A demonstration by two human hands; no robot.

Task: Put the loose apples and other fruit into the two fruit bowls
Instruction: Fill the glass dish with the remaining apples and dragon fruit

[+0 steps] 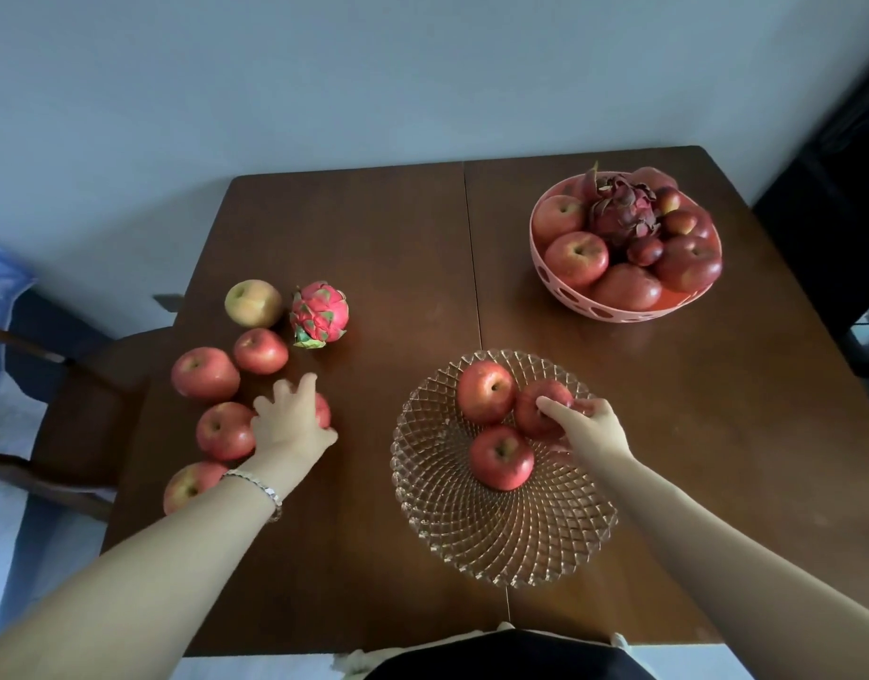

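A clear glass bowl (520, 542) stands in the middle of the brown table and holds three red apples. My right hand (587, 429) grips the right one, a red apple (533, 409), inside that bowl. On the table's left side, my left hand (290, 419) lies over a loose red apple (323, 409), fingers spread around it. Around it lie several loose red apples (204, 380), a yellow-green apple (252, 302) and a pink dragon fruit (319, 314). A pink perforated bowl (618, 311) at the back right is heaped with apples and a dark dragon fruit (621, 211).
A wooden chair (79, 409) stands against the table's left edge, with blue cloth (0, 296) beyond it. Dark furniture (834, 213) stands at the right. A pale wall runs behind the table (716, 434).
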